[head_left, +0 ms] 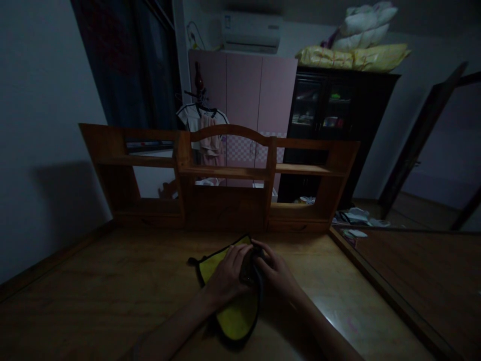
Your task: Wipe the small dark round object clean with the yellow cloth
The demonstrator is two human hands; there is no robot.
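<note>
A yellow cloth (233, 316) with a dark border lies on the wooden desk (112, 286) just in front of me. My left hand (227, 275) rests on the cloth with its fingers curled over a dark fold at the middle. My right hand (275, 271) meets it from the right, fingers bent and gripping the same dark bunched part of the cloth (251, 268). Both hands touch each other there. The room is dim, so the fold's detail is hard to make out.
A wooden shelf unit (225, 173) stands along the desk's back edge. Behind it are a pink wardrobe (244, 95), hanging clothes (205, 130), a dark cabinet (330, 115) with bedding on top, and an air conditioner (251, 31). A raised wooden edge (376, 281) runs along the desk's right.
</note>
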